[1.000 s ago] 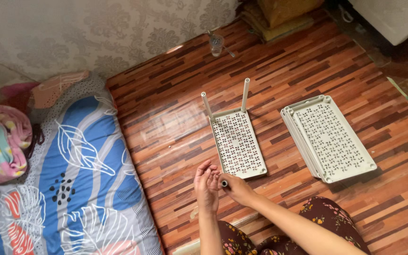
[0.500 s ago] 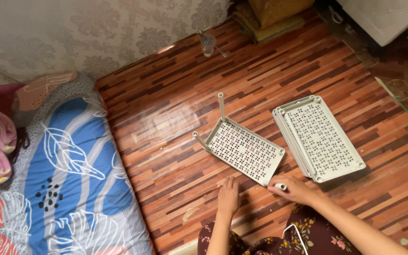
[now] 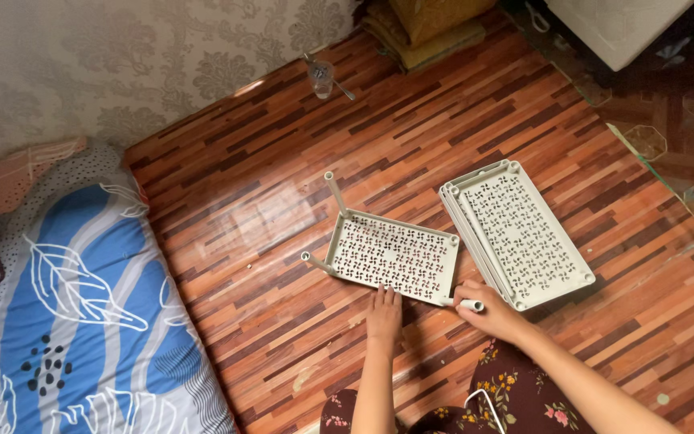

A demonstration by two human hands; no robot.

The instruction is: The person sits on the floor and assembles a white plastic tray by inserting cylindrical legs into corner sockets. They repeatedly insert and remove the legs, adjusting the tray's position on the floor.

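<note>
Left hand (image 3: 383,315): flat, open, fingertips pressing near edge of perforated shelf tray (image 3: 391,259).
Right hand (image 3: 493,315): closed around grey leg tube (image 3: 467,305) at tray corner.
Risk: tube may seat crooked if tray slides on wooden floor (image 3: 267,161).
Surroundings: stacked trays (image 3: 524,233) just beside; mattress (image 3: 66,321) well apart.

Your hands have parted from where they met in front of you: your left hand (image 3: 383,312) now presses flat against the near edge of the perforated shelf (image 3: 393,258), which has turned sideways, and your right hand (image 3: 491,315) holds a short tube (image 3: 470,305) at the shelf's near right corner.
</note>
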